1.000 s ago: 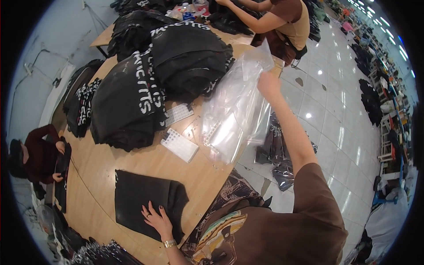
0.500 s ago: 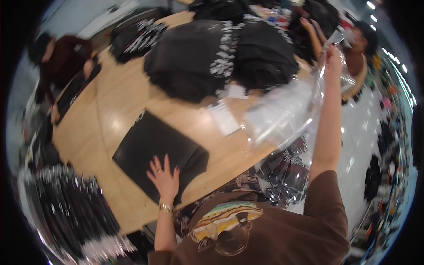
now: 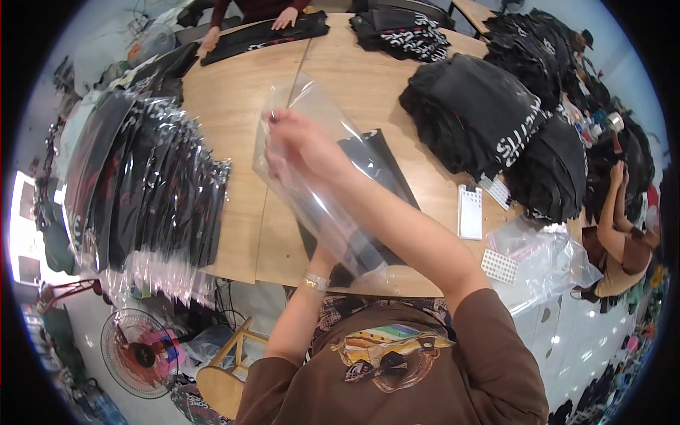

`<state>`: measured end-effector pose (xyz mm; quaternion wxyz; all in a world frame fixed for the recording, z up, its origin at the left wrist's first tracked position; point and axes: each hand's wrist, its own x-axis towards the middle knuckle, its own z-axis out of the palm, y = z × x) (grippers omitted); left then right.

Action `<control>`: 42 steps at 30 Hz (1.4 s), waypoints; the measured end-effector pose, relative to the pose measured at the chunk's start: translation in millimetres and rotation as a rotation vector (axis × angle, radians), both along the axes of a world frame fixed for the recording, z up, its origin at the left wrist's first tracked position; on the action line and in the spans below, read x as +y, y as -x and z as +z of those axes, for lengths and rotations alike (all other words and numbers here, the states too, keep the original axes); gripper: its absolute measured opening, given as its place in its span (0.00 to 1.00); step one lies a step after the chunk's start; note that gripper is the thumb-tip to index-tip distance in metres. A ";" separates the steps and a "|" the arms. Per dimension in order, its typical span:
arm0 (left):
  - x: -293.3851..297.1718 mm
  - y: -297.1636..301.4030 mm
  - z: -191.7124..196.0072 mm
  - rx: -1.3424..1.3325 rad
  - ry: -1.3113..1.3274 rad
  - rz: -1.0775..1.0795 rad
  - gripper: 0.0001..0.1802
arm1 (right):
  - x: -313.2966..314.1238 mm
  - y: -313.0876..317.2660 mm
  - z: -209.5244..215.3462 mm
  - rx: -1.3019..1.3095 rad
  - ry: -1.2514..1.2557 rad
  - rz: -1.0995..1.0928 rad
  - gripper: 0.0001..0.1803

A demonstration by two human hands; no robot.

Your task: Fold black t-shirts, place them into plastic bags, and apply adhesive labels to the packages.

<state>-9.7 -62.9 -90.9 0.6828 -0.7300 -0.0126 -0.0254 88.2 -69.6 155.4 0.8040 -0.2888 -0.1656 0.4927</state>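
A clear plastic bag (image 3: 312, 99) hangs stretched in front of me over the table, with my right hand (image 3: 301, 138) closed on its upper left part. My left hand (image 3: 334, 246) is behind the bag and beneath my right forearm, so its fingers are hidden. Under both lies a folded black garment (image 3: 386, 161) on the wooden table, partly covered by the bag and my arms.
Bagged black garments (image 3: 149, 184) stand in a row at the left. Black garment piles (image 3: 471, 106), a white tag stack (image 3: 469, 212), a sticker sheet (image 3: 499, 266) and loose clear bags (image 3: 549, 258) lie at the right. A fan (image 3: 140, 353) stands lower left. Co-workers' hands (image 3: 286, 18) show at the far edge.
My right hand has swung from the far right to above the garment, bringing the clear bag. My left hand no longer shows spread on the garment. The view has turned left.
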 end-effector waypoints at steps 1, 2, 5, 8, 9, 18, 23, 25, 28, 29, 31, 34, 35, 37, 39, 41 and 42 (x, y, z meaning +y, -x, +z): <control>4.6 0.8 33.0 0.053 -0.679 0.092 0.37 | 3.7 -0.6 15.2 0.055 -0.064 -0.001 0.13; 9.0 1.5 68.7 0.114 -1.346 0.181 0.36 | 7.1 -13.2 15.1 0.069 -0.162 0.033 0.12; 35.5 9.8 107.0 0.371 -1.991 0.216 0.40 | -17.4 -62.1 13.3 0.089 -0.341 0.064 0.15; 63.3 18.2 111.1 0.661 -2.241 0.291 0.44 | -58.0 -93.2 -2.7 -0.175 0.189 -0.345 0.16; 63.3 14.8 116.1 0.817 -2.452 0.173 0.46 | -72.5 -112.1 -36.4 -0.263 0.330 -0.408 0.15; 26.5 12.2 75.5 1.276 -2.973 -0.668 0.49 | -176.5 -83.1 -181.1 0.075 0.700 -0.238 0.32; 15.0 21.1 68.7 1.305 -2.918 -0.629 0.49 | -191.5 -27.1 -166.9 -0.128 0.881 -0.322 0.40; 8.4 21.7 81.5 1.296 -2.910 -0.655 0.48 | -199.4 -23.3 -176.9 -0.167 0.842 -0.303 0.47; -7.1 29.1 105.9 1.769 -3.454 -0.787 0.49 | -199.9 -24.2 -179.6 -0.242 0.864 -0.379 0.44; -12.0 30.2 109.9 2.479 -3.823 -0.478 0.49 | -199.5 -26.0 -179.3 -0.272 0.886 -0.399 0.44; -23.4 30.6 132.3 2.340 -3.935 -0.191 0.44 | -194.9 -25.3 -171.2 -0.307 0.877 -0.404 0.42; -31.4 22.6 132.5 1.642 -4.082 0.347 0.34 | -189.1 -26.1 -157.6 -0.360 0.845 -0.404 0.38; -31.0 15.5 127.7 1.135 -4.041 0.557 0.28 | -186.3 -27.6 -155.2 -0.372 0.825 -0.407 0.37; -32.1 -0.2 115.7 0.955 -4.060 0.522 0.22 | -185.8 -30.6 -155.2 -0.381 0.810 -0.403 0.35; -29.4 -10.2 107.5 0.769 -4.068 0.497 0.17 | -186.2 -31.4 -153.6 -0.390 0.797 -0.404 0.34; -25.2 -16.4 104.3 0.459 -4.119 0.484 0.11 | -186.7 -31.5 -150.6 -0.419 0.803 -0.372 0.32; -25.6 -20.0 106.2 0.446 -4.117 0.499 0.11 | -188.8 -32.6 -151.3 -0.418 0.804 -0.381 0.32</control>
